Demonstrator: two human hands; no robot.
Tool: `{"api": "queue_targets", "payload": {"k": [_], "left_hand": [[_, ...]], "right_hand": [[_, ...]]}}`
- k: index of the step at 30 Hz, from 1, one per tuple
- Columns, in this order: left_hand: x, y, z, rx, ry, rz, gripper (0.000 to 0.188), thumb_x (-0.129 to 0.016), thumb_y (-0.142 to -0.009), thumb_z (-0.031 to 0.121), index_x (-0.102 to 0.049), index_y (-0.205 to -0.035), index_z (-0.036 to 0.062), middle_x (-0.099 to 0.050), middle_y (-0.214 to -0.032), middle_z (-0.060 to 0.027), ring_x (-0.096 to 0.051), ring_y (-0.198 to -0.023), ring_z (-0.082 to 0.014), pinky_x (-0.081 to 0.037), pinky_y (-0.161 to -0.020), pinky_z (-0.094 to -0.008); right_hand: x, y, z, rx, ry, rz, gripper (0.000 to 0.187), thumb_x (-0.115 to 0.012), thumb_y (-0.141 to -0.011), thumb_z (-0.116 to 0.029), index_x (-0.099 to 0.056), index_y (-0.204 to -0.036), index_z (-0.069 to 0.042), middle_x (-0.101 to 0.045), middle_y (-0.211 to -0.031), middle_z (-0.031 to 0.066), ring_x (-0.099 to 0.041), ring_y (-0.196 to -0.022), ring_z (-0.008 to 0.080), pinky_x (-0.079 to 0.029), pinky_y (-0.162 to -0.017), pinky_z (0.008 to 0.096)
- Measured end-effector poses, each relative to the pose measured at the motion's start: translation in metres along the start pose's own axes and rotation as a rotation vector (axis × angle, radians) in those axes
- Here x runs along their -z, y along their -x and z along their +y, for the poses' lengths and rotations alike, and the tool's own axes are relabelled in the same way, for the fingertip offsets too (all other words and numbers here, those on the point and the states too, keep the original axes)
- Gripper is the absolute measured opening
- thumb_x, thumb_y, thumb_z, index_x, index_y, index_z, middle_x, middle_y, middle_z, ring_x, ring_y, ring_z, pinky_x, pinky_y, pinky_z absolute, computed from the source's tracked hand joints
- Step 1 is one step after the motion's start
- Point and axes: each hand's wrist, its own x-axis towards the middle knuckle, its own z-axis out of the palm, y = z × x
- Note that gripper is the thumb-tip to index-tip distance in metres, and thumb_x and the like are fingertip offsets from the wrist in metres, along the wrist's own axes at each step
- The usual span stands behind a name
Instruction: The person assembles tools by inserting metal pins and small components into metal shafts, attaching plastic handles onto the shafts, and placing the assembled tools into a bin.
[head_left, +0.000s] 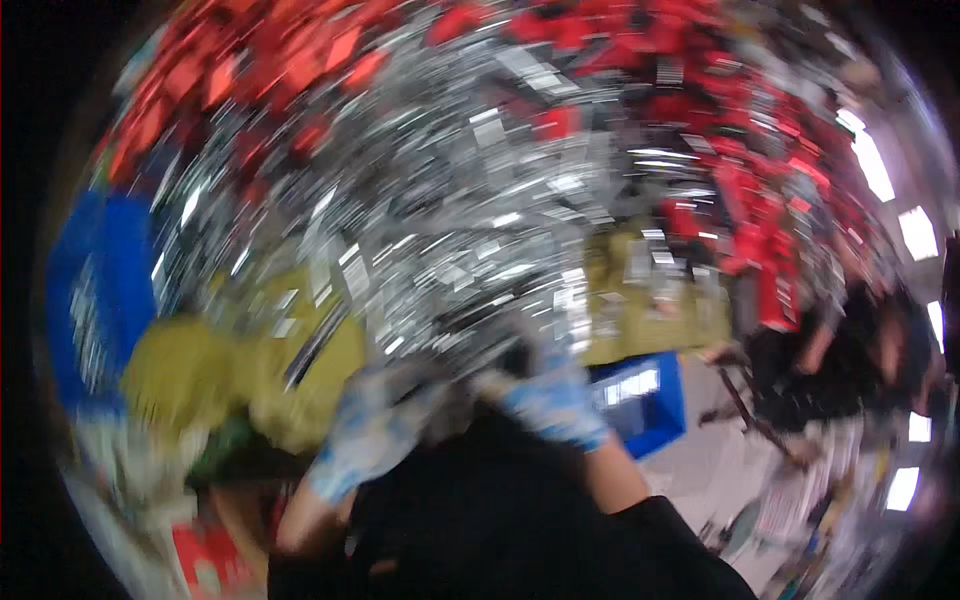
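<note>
Motion smears the whole head view. My left hand (370, 430), in a white and blue glove, is low in the middle, close to my dark clothing. To its right is my right hand (558, 402), gloved alike and angled inward. Between the two lies a blurred grey, dark-edged thing (445, 395) whose kind I cannot make out. My left fingers are nearest to it; whether they grip it is hidden by the blur. Just beyond both hands spreads a heap of shiny silvery, clear-looking small packets (470, 250).
Red packets (290, 60) lie along the far side of the heap. Yellowish cloth or sacking (300, 380) borders it on the near side. A blue bin (640, 405) stands at right, and blue material (105, 290) at far left. Another person (850, 350) is at the right.
</note>
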Motion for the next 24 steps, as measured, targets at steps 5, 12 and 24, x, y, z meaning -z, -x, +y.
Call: {"api": "queue_targets", "payload": {"k": [5,12,24], "left_hand": [[-0.007,0.029,0.001,0.053,-0.008,0.205,0.027,-0.056,-0.086,0.017,-0.062,-0.102,-0.0037,-0.066,-0.093,-0.0178,-0.063,-0.085,-0.0230,-0.049,-0.073,-0.0322],[0.011,-0.040,-0.165,0.300,0.050,-0.114,0.042,-0.044,-0.092,0.044,-0.066,-0.096,0.0091,-0.060,-0.071,-0.0069,-0.049,-0.053,-0.0157,-0.045,-0.052,-0.0287],[-0.028,0.006,-0.019,-0.217,-0.413,0.203,0.035,-0.054,-0.092,0.035,-0.064,-0.110,0.0058,-0.066,-0.102,-0.0116,-0.061,-0.088,-0.0253,-0.050,-0.078,-0.0367]], "right_hand": [[-0.015,-0.008,0.006,0.145,-0.104,-0.050,0.055,-0.071,-0.077,-0.021,-0.048,-0.122,0.002,-0.059,-0.106,0.0166,-0.055,-0.101,0.0213,-0.043,-0.092,0.0322],[-0.002,-0.002,0.019,0.376,-0.241,0.088,0.045,-0.070,-0.080,-0.022,-0.050,-0.112,0.001,-0.059,-0.095,0.0081,-0.055,-0.090,0.0137,-0.045,-0.081,0.0286],[0.015,0.011,0.016,0.279,-0.292,-0.033,0.044,-0.069,-0.081,-0.025,-0.054,-0.115,-0.002,-0.059,-0.106,0.0064,-0.055,-0.097,0.0136,-0.044,-0.086,0.0276]]}}
